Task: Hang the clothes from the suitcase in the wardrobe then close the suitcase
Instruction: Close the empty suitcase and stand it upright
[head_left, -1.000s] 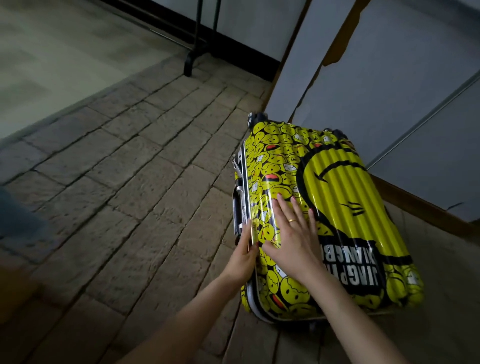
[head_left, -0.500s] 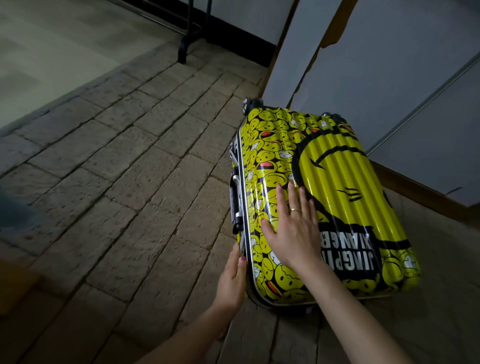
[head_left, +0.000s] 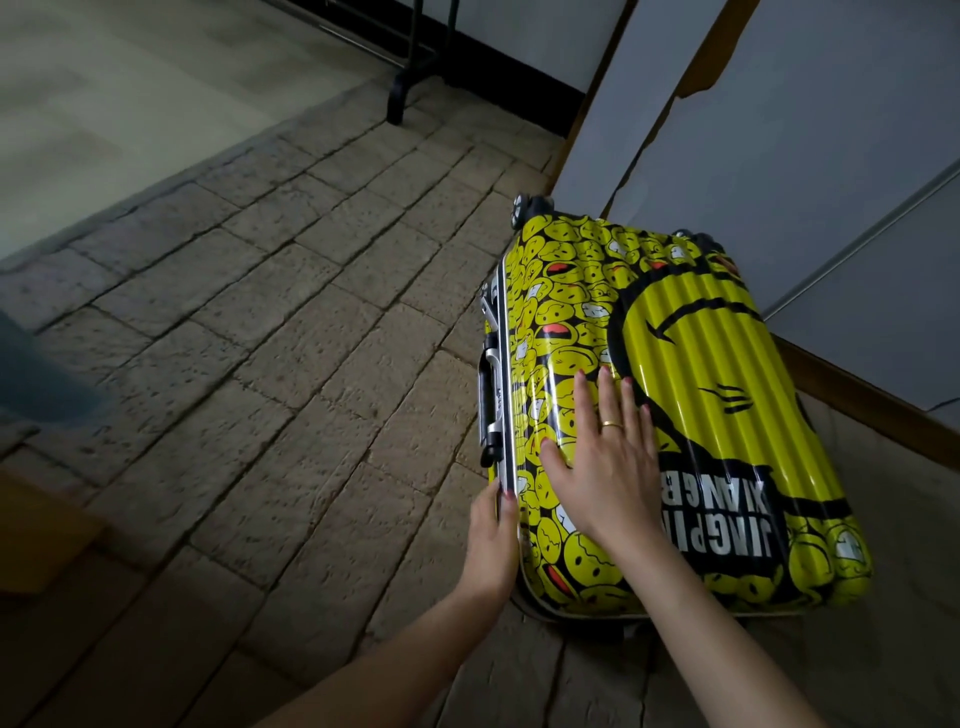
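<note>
Under right grip (head_left: 602, 467) (flat): suitcase (head_left: 691, 332)

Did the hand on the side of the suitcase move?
Yes. The left hand slid along the suitcase edge toward the person: a second ago its fingers were beside the side handle; now they touch the metal frame below it.

A single head-worn camera looks forward and steeply down from above, close over the floor (head_left: 270, 364), with both forearms reaching in from the bottom edge toward the suitcase (head_left: 701, 364) at right.
</note>
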